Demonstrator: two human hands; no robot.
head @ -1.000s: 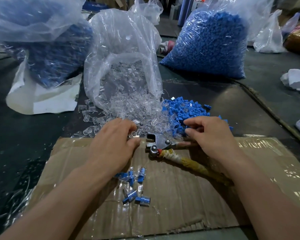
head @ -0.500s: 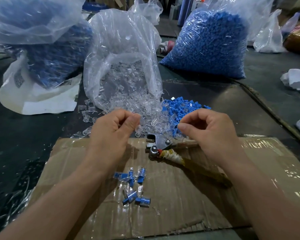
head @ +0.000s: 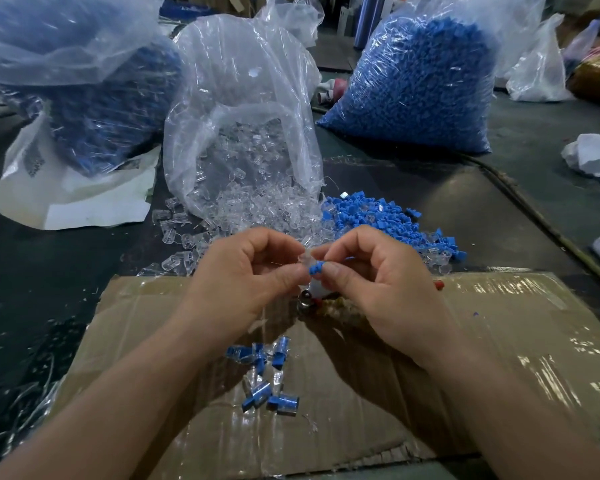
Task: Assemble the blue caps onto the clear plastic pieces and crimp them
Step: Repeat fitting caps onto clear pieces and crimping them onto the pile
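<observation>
I see few capped pieces (head: pixel 264 375) done. Currently left hand (head: pixel 243 271) pinches a clear piece (head: pixel 307 258), right hand (head: pixel 371 282) a blue cap (head: pixel 315 270) (not crimped yet); big blue heap (head: pixel 371 216) left to do.

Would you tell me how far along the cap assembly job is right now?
Done: a few capped pieces lie on the cardboard. In hand: the left hand pinches a clear piece, the right hand a blue cap against it. Left: crimping this one, plus loose piles of clear pieces and blue caps.
</observation>
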